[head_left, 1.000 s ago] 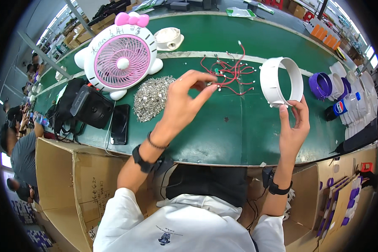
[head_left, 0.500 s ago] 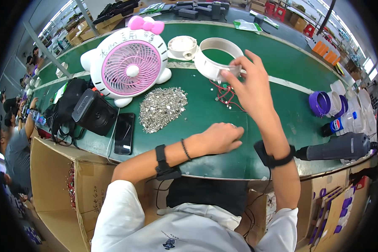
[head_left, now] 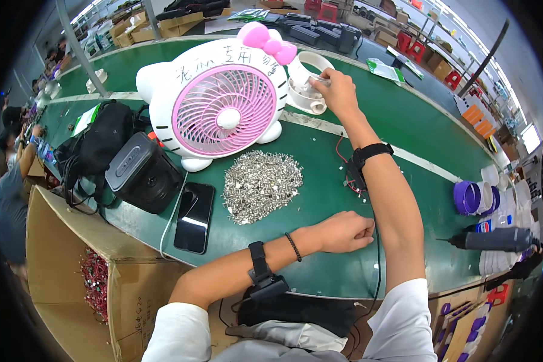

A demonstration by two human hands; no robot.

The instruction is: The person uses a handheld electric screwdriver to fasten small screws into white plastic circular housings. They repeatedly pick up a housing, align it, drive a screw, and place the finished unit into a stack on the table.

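At the far side of the green table, my right hand (head_left: 339, 90) grips a white plastic ring (head_left: 317, 58) by its near rim. The ring stands tilted, at or over a white round plastic housing (head_left: 311, 104) beside the fan. I cannot tell whether the two are joined. My left hand (head_left: 348, 232) rests low on the table with its fingers curled in; whatever they may hold is hidden. Left of it lies a heap of small metal screws (head_left: 262, 186). Red wires with small parts (head_left: 351, 181) lie partly behind my right forearm.
A white and pink cat-shaped fan (head_left: 226, 114) stands behind the screws. To the left are a phone (head_left: 193, 217), a black speaker (head_left: 145, 172) and a dark bag (head_left: 105, 145). A power screwdriver (head_left: 498, 239) and purple rings (head_left: 466, 198) lie right. A cardboard box (head_left: 127, 301) stands below the edge.
My right hand has carried the white ring away and leftward, to the round housing beside the fan. The left hand stays low on the table, fingers more curled. The view has shifted.
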